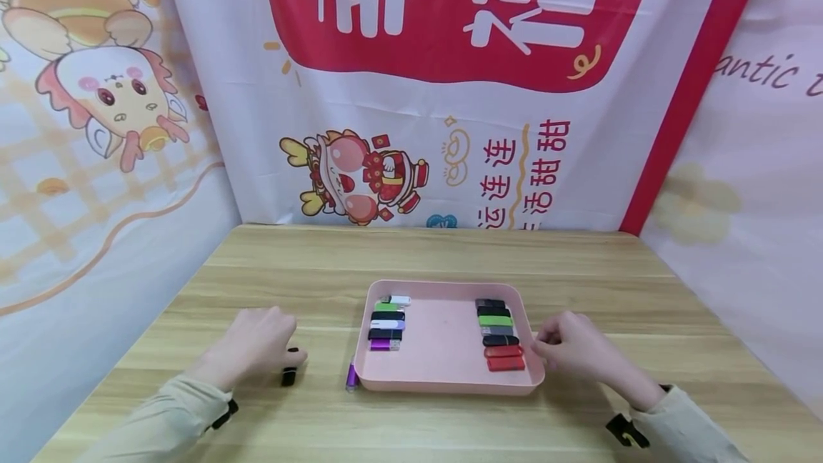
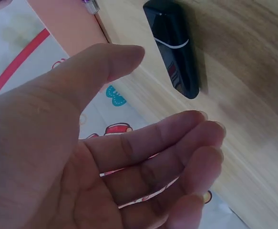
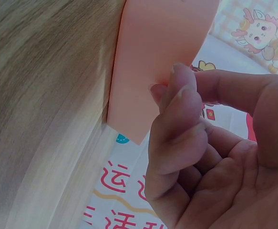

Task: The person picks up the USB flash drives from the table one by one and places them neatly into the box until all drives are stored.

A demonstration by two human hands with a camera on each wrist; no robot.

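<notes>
My left hand (image 1: 263,341) hovers at the left over a black USB stick (image 2: 169,59) with a thin white band, lying on the wooden table. In the left wrist view the thumb and bent fingers stand apart around it, with nothing between them. A pink tray (image 1: 444,383) sits in the middle, holding USB sticks in two columns. Loosely curled, my right hand (image 1: 575,345) is beside the tray's right wall, fingertips (image 3: 179,78) right at that wall and nothing in them. Just outside the tray's left wall lies a purple USB stick (image 1: 351,376).
Inside the tray, the left column includes a green stick (image 1: 387,307) and a purple stick (image 1: 381,344); the right column has black, green and grey ones above two red sticks (image 1: 506,364). A printed cloth (image 1: 386,109) hangs behind the table (image 1: 289,256), and others hang at both sides.
</notes>
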